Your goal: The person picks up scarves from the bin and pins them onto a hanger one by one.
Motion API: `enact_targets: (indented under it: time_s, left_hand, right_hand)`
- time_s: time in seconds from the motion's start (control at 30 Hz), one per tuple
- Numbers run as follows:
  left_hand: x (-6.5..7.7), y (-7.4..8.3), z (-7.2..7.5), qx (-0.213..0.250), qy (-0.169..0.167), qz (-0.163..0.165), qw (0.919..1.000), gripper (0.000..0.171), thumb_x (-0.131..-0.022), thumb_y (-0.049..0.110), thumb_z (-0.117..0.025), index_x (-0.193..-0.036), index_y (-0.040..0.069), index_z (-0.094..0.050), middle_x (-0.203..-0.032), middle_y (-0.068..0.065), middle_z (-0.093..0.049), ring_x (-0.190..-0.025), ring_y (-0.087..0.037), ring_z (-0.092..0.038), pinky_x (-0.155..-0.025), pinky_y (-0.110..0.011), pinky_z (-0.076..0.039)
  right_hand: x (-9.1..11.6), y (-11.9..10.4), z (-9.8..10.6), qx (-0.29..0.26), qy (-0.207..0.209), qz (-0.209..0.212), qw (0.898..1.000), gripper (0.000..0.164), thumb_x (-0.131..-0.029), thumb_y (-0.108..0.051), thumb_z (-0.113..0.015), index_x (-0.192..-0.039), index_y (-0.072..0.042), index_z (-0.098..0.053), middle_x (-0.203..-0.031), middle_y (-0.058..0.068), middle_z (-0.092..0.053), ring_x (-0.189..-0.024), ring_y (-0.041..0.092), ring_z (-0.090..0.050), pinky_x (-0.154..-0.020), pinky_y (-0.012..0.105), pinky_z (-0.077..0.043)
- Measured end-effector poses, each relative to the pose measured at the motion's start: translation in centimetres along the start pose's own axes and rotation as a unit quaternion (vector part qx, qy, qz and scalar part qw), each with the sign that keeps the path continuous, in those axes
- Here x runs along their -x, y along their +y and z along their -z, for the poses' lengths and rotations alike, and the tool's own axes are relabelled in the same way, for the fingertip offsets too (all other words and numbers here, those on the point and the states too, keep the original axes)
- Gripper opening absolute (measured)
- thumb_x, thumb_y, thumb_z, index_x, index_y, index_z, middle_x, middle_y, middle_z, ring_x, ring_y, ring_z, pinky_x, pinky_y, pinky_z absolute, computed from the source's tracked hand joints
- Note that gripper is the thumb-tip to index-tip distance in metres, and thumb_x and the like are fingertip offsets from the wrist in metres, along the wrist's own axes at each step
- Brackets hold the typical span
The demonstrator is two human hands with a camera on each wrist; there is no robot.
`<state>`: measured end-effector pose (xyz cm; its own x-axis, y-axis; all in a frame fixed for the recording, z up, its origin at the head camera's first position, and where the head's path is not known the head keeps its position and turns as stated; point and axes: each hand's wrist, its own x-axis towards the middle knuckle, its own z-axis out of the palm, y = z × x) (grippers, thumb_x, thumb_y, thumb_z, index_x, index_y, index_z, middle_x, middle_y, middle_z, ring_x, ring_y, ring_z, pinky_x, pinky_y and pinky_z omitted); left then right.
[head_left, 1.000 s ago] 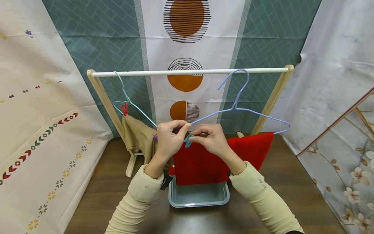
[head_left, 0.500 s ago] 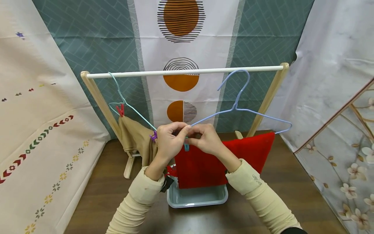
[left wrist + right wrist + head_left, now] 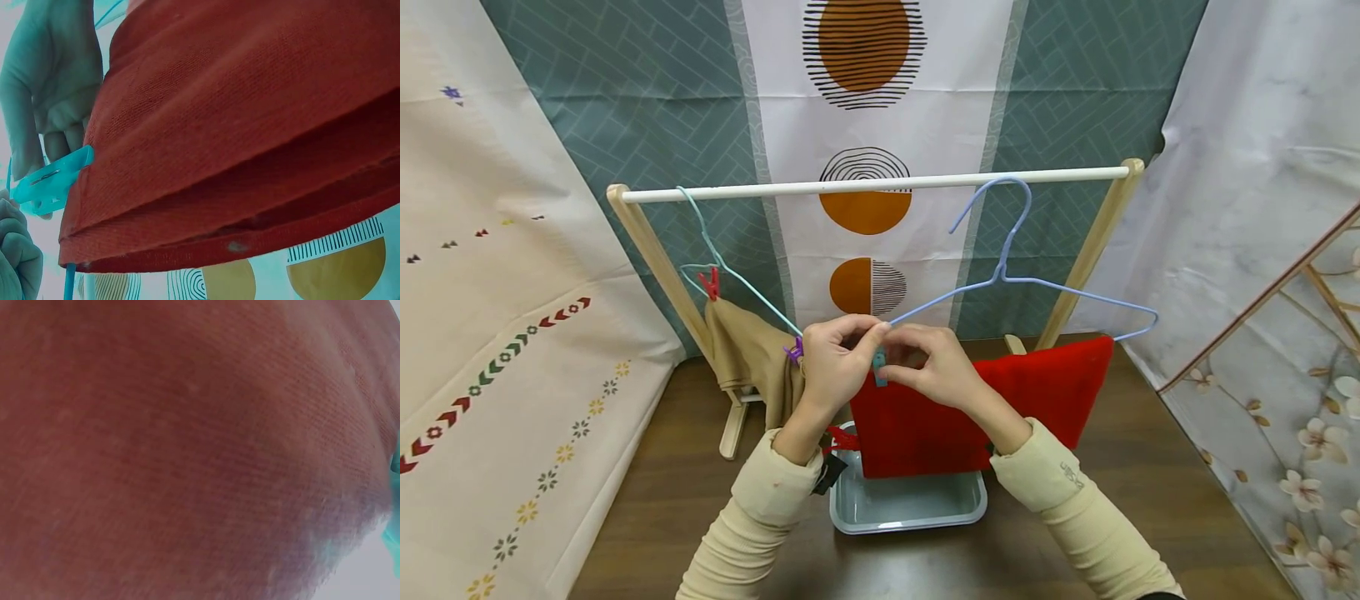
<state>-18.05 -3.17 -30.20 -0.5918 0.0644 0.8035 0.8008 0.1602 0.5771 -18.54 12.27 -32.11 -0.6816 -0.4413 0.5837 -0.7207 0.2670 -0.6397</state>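
Observation:
A red cloth [image 3: 917, 425] hangs folded over the lower part of a light-blue hanger [image 3: 1002, 275], whose hook is on the rack's white rail. Near the hanger's left end, my left hand [image 3: 838, 358] pinches its wire. Close beside it, my right hand [image 3: 936, 367] holds a teal clothespin [image 3: 880, 367] with thumb and fingers. In the left wrist view the clothespin [image 3: 50, 181] overlaps the edge of the red cloth [image 3: 219, 125]; whether it grips the cloth I cannot tell. Red cloth [image 3: 187, 450] fills most of the right wrist view, hiding the right hand.
A mint hanger [image 3: 718, 258] on the rail [image 3: 850, 187] at left carries tan trousers [image 3: 752, 342], with a red clothespin [image 3: 711, 283] and a purple clothespin [image 3: 793, 350]. Below the red cloth stands a grey basin [image 3: 910, 527] on the brown table [image 3: 647, 517].
My right hand has moved left against my left hand, bringing the clothespin, which has turned from slanted to upright. Its thumb now sits slightly lower. The left hand keeps its hold on the hanger.

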Motion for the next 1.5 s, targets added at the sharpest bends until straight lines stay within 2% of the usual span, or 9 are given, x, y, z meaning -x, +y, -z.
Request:
enact_targets:
  time_s: [0.27, 0.4, 0.6, 0.73, 0.9, 1.03, 1.23, 1.37, 1.5]
  left_hand:
    - [0.2, -0.4, 0.2, 0.006, -0.006, 0.009, 0.9999, 0.005, -0.077, -0.004, -0.068, -0.072, -0.006, -0.068, -0.064, -0.012, -0.064, -0.049, -0.015, -0.050, -0.048, -0.023, -0.046]
    - [0.2, -0.4, 0.2, 0.010, -0.005, 0.015, 0.9998, 0.005, -0.076, -0.004, -0.069, -0.072, -0.006, -0.068, -0.064, -0.011, -0.064, -0.048, -0.014, -0.049, -0.048, -0.022, -0.045]
    - [0.4, -0.4, 0.2, 0.009, -0.011, 0.022, 0.9997, 0.004, -0.076, -0.005, -0.069, -0.072, -0.005, -0.068, -0.065, -0.011, -0.064, -0.048, -0.014, -0.048, -0.047, -0.022, -0.045]
    - [0.5, -0.2, 0.2, 0.016, -0.047, 0.037, 0.9981, 0.005, -0.078, -0.002, -0.068, -0.074, -0.004, -0.069, -0.063, -0.010, -0.062, -0.048, -0.014, -0.045, -0.044, -0.023, -0.042]
    - [0.3, -0.1, 1.1, 0.012, -0.128, 0.061, 0.9897, 0.005, -0.081, 0.001, -0.066, -0.080, -0.002, -0.069, -0.064, -0.006, -0.061, -0.049, -0.013, -0.044, -0.045, -0.022, -0.040]
    - [0.2, -0.5, 2.2, -0.022, -0.189, 0.031, 0.9812, 0.007, -0.083, 0.003, -0.064, -0.087, -0.001, -0.067, -0.068, -0.003, -0.061, -0.051, -0.011, -0.046, -0.047, -0.022, -0.042]
    - [0.6, -2.3, 3.4, -0.080, -0.208, -0.012, 0.9747, 0.014, -0.084, 0.001, -0.060, -0.071, 0.006, -0.060, -0.057, 0.005, -0.045, -0.048, -0.006, -0.036, -0.045, -0.020, -0.033]
    - [1.0, -2.6, 3.3, -0.034, -0.215, 0.056, 0.9745, 0.034, -0.086, -0.004, -0.054, -0.056, 0.008, -0.044, -0.050, 0.006, -0.032, -0.045, -0.006, -0.028, -0.042, -0.021, -0.024]
    - [0.9, -0.6, 2.6, 0.021, -0.184, 0.141, 0.9726, 0.042, -0.090, 0.000, -0.050, -0.051, 0.006, -0.035, -0.048, 0.006, -0.028, -0.045, -0.007, -0.025, -0.042, -0.022, -0.018]
  right_hand:
    - [1.3, -0.2, 2.0, 0.002, 0.004, -0.033, 0.999, 0.036, -0.074, -0.004, -0.073, -0.109, 0.000, -0.064, -0.095, 0.010, -0.065, -0.080, 0.016, -0.060, -0.070, 0.028, -0.052]
    - [1.7, -0.2, 3.7, -0.076, 0.056, -0.043, 0.995, 0.038, -0.080, -0.004, -0.068, -0.114, 0.006, -0.057, -0.089, 0.011, -0.063, -0.077, 0.015, -0.059, -0.068, 0.024, -0.050]
    - [1.1, -0.5, 5.7, -0.278, 0.178, -0.017, 0.944, 0.036, -0.089, -0.030, -0.056, -0.105, 0.001, -0.064, -0.086, 0.005, -0.064, -0.070, 0.017, -0.056, -0.065, 0.023, -0.048]
    - [0.7, -1.0, 6.1, -0.323, 0.224, -0.023, 0.919, 0.029, -0.090, -0.028, -0.052, -0.085, -0.008, -0.072, -0.086, 0.002, -0.066, -0.067, 0.014, -0.056, -0.063, 0.022, -0.047]
    - [0.7, -1.3, 5.9, -0.351, 0.247, -0.020, 0.903, 0.025, -0.088, -0.024, -0.053, -0.093, -0.008, -0.072, -0.076, 0.003, -0.067, -0.061, 0.013, -0.056, -0.060, 0.020, -0.047]
    - [0.8, -1.3, 5.9, -0.355, 0.249, -0.020, 0.901, 0.025, -0.087, -0.025, -0.055, -0.093, -0.008, -0.072, -0.075, 0.003, -0.067, -0.061, 0.013, -0.056, -0.060, 0.020, -0.047]
    - [1.1, -1.1, 6.5, -0.355, 0.256, -0.012, 0.899, 0.027, -0.090, -0.023, -0.052, -0.099, -0.006, -0.070, -0.072, 0.004, -0.067, -0.060, 0.014, -0.056, -0.061, 0.020, -0.047]
    - [1.0, -0.8, 6.7, -0.339, 0.251, -0.018, 0.907, 0.026, -0.090, -0.024, -0.052, -0.094, -0.007, -0.072, -0.074, 0.004, -0.067, -0.060, 0.014, -0.056, -0.061, 0.021, -0.048]
    - [0.9, -0.6, 6.8, -0.336, 0.247, -0.016, 0.909, 0.027, -0.090, -0.024, -0.052, -0.089, -0.006, -0.072, -0.077, 0.004, -0.068, -0.061, 0.013, -0.057, -0.061, 0.021, -0.048]
